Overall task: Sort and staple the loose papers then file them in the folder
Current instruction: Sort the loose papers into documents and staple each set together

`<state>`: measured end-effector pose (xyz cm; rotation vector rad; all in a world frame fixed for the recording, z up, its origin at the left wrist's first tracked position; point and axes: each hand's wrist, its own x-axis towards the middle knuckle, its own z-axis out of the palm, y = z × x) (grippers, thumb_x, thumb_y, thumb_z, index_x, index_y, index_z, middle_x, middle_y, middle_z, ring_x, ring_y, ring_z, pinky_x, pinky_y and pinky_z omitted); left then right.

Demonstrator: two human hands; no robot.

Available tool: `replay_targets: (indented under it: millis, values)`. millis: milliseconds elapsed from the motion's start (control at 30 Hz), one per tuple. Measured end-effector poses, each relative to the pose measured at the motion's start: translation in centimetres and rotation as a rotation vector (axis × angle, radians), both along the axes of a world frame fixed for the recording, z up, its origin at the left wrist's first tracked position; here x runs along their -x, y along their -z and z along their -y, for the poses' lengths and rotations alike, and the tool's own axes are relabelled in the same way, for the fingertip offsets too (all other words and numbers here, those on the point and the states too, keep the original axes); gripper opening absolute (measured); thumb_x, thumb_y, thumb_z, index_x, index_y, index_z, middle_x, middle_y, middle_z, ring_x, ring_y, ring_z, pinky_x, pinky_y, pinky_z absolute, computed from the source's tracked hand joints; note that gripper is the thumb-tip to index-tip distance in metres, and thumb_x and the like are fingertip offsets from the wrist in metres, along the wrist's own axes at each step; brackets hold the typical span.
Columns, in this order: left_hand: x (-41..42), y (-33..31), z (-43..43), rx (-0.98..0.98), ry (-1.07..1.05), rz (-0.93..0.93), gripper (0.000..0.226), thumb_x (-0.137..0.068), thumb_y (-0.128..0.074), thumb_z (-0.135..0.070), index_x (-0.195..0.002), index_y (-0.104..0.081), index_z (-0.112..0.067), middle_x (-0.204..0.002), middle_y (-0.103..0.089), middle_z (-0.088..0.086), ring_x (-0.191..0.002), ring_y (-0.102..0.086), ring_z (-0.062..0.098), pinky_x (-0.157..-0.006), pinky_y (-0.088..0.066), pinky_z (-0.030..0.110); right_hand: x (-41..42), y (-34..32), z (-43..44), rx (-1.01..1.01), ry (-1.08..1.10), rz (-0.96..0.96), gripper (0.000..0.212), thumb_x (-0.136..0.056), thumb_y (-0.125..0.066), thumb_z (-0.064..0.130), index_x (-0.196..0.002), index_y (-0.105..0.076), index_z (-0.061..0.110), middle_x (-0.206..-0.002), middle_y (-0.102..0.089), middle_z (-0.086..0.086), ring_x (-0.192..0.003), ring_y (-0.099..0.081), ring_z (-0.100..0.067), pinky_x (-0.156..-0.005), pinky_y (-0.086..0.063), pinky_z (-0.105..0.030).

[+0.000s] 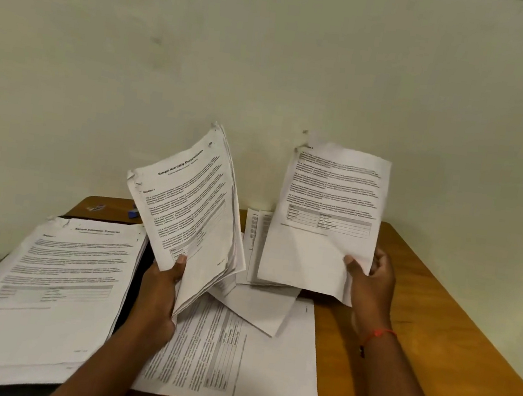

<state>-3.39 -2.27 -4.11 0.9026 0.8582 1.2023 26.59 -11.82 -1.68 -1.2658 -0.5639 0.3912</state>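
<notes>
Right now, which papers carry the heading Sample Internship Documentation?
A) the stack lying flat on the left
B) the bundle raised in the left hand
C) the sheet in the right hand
B: the bundle gripped by the left hand shows that title on its top page; the flat stack reads Sample Education Transcript, and the right hand holds a sheet without it.

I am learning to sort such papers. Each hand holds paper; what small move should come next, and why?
Probably add the single sheet in the right hand to the bundle in the left hand: both are lifted side by side, with similar text and table layout.
</notes>
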Motion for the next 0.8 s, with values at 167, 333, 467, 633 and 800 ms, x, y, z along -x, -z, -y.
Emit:
replay_targets:
  millis: [167,333,467,633,800]
  values:
    - [0.1,0.2,-0.3,0.023,-0.013,-0.01,0.032,-0.101,-0.06,-0.028,-0.133,-0.062,-0.03,-0.118,-0.074,0.009,-0.108,-0.07,0.033,-0.091,-0.056,0.055,0.5,0.4,-0.4,0.006,-0.078,-0.005,0.043,-0.093,-0.07,0.008,-0.127,-0.05,0.024,-0.111,-0.066,0.016,-0.1,-0.064,-0.004,-0.075,-0.054,-0.023]
    - [0.0,0.5,-0.4,0.015,-0.04,-0.01,0.032,-0.1,-0.061,-0.025,-0.132,-0.062,-0.03,-0.118,-0.074,0.006,-0.11,-0.069,0.032,-0.098,-0.052,0.058,1.1,0.7,-0.5,0.022,-0.143,0.011,0.043,-0.092,-0.071,0.008,-0.126,-0.051,0.027,-0.113,-0.066,0.016,-0.102,-0.064,-0.005,-0.074,-0.054,-0.022]
    - [0.0,0.5,-0.5,-0.002,-0.054,-0.018,0.033,-0.099,-0.061,-0.022,-0.132,-0.062,-0.028,-0.12,-0.074,0.001,-0.114,-0.068,0.029,-0.101,-0.05,0.058,1.9,1.0,-0.8,0.03,-0.191,0.032,0.045,-0.09,-0.072,0.007,-0.127,-0.052,0.026,-0.118,-0.068,0.012,-0.108,-0.065,-0.009,-0.082,-0.057,-0.027]
    - [-0.2,0.2,-0.2,-0.102,-0.047,-0.18,0.032,-0.101,-0.059,-0.027,-0.133,-0.059,-0.033,-0.122,-0.071,-0.01,-0.118,-0.065,0.021,-0.105,-0.047,0.051,4.7,1.5,-1.3,0.075,-0.353,0.124,0.046,-0.089,-0.075,0.009,-0.125,-0.054,0.028,-0.122,-0.069,0.003,-0.108,-0.068,-0.016,-0.083,-0.062,-0.033]
    - [-0.4,0.3,0.3,-0.078,0.012,-0.266,0.031,-0.1,-0.057,-0.043,-0.131,-0.059,-0.041,-0.124,-0.07,-0.009,-0.113,-0.067,0.022,-0.102,-0.049,0.056,7.6,1.8,-1.9,0.019,-0.471,0.075,0.073,-0.067,-0.087,0.053,-0.124,-0.059,0.017,-0.119,-0.07,-0.004,-0.112,-0.066,-0.026,-0.09,-0.059,-0.043]
